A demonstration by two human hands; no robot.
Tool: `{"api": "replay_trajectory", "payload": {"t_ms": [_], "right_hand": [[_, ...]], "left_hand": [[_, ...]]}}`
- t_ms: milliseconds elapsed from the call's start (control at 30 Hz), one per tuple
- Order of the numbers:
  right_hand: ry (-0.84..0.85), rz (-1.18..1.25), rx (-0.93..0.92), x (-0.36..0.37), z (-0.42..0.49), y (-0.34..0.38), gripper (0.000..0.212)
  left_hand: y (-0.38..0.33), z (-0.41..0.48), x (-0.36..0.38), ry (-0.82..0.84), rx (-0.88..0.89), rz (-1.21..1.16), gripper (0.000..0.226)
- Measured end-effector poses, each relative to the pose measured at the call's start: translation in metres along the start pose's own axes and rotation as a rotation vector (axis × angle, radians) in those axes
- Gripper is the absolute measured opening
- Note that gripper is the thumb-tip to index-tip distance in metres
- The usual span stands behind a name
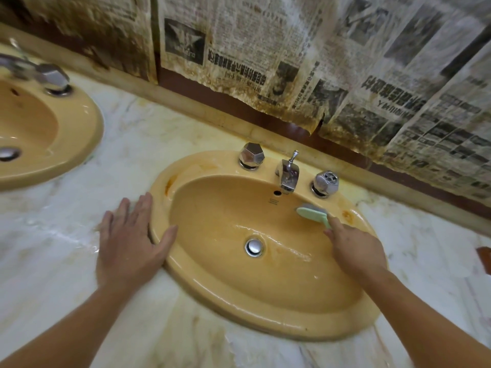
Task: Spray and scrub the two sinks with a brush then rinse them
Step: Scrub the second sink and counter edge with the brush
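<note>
The brush point(313, 212) (light, stiff, likely slippery when wet) was gripped by its handle in the right hand point(356, 251) at the sink's point(186, 264) two o'clock wall; the left hand point(130, 243) was spread flat at nine o'clock.

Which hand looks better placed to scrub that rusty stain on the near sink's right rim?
The right hand. It already grips the green brush just beside that stain. The left hand lies flat on the counter at the sink's opposite edge.
</note>
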State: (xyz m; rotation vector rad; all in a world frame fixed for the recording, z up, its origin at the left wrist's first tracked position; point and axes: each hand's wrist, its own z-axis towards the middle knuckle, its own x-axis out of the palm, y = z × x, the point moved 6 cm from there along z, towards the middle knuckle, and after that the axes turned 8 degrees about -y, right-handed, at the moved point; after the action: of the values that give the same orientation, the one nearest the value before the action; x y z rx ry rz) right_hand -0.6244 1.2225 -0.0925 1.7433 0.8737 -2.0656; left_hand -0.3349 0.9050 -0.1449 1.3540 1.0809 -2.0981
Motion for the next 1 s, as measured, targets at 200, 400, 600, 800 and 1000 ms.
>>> {"api": "replay_trajectory", "payload": {"t_ms": [200, 400, 600, 800, 1000], "right_hand": [[0.139, -0.019, -0.003, 0.018, 0.000, 0.002, 0.035], [0.105, 0.007, -0.024, 0.019, 0.008, 0.012, 0.035], [0.073, 0.057, -0.045, 0.017, 0.013, 0.012, 0.033], [0.074, 0.170, -0.063, 0.027, 0.015, 0.020, 0.031], [-0.015, 0.208, -0.050, 0.027, 0.023, 0.036, 0.031]], "left_hand": [[0.001, 0.000, 0.001, -0.005, -0.003, -0.010, 0.091], [0.001, -0.001, 0.000, -0.009, -0.016, -0.017, 0.091], [-0.004, -0.002, -0.006, -0.025, -0.053, -0.061, 0.089], [-0.006, -0.002, -0.006, -0.017, -0.053, -0.042, 0.087], [-0.007, -0.004, -0.006, -0.026, -0.055, -0.045, 0.084]]}}
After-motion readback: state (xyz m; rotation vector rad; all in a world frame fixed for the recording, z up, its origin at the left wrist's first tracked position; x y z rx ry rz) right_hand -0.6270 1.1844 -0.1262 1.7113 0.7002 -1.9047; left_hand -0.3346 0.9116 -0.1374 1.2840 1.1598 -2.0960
